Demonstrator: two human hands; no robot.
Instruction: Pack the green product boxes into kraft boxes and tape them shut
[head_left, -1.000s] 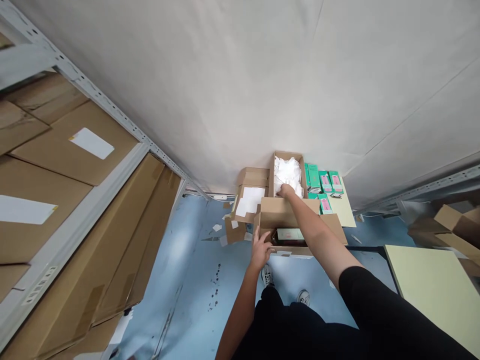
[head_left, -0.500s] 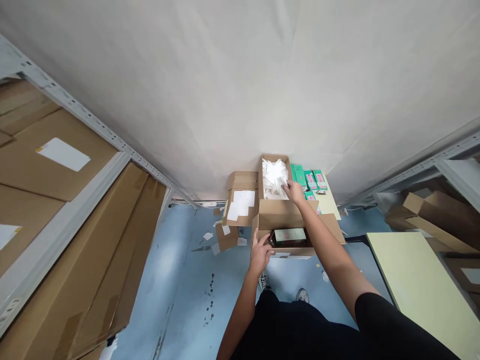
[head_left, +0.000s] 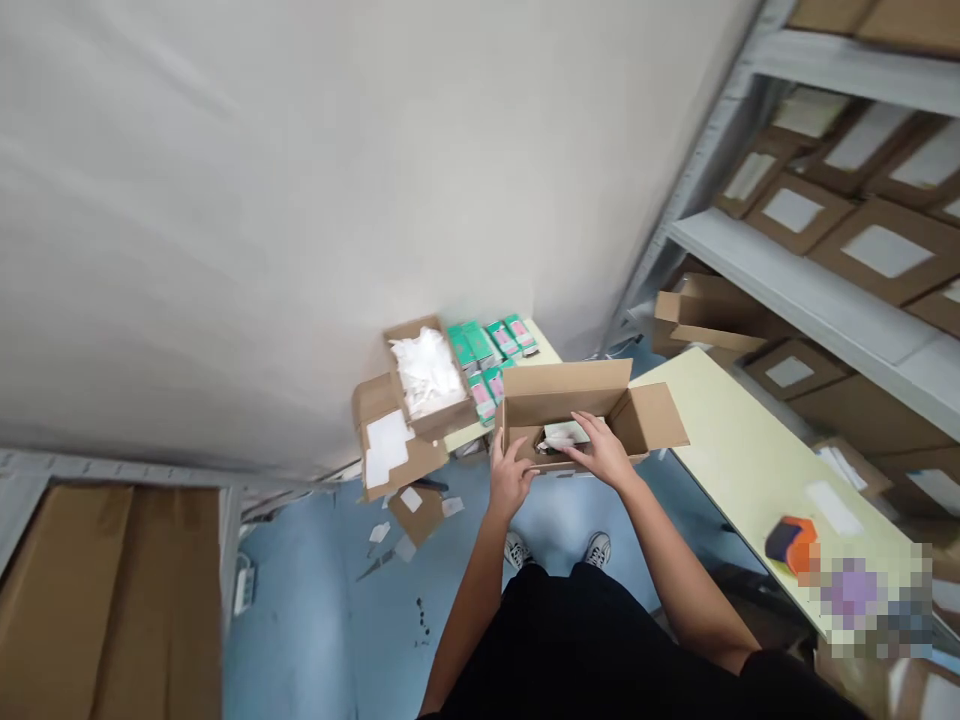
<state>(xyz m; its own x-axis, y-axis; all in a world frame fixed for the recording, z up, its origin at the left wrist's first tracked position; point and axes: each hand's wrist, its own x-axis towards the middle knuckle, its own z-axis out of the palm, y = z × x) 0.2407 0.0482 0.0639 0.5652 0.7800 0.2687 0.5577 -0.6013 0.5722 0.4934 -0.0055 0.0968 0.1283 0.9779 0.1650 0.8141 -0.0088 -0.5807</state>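
Two hands at carton (head_left: 562,395): left hand (head_left: 510,478) clamps near wall, right hand (head_left: 604,455) on pale packet (head_left: 564,433), grip unclear; uneven pull could tip it.

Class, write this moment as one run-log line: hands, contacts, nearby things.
left hand holds near corner of cardboard box | right hand inside it, on pale packet | nearby: white-filled box, green packets

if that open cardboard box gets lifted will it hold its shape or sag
The open cardboard box would likely stay stiff: its walls stand straight. Its loose flaps may swing, as no tape shows on them. It is probably light for its size, with only a small pale packet visible inside, which could slide if tilted.
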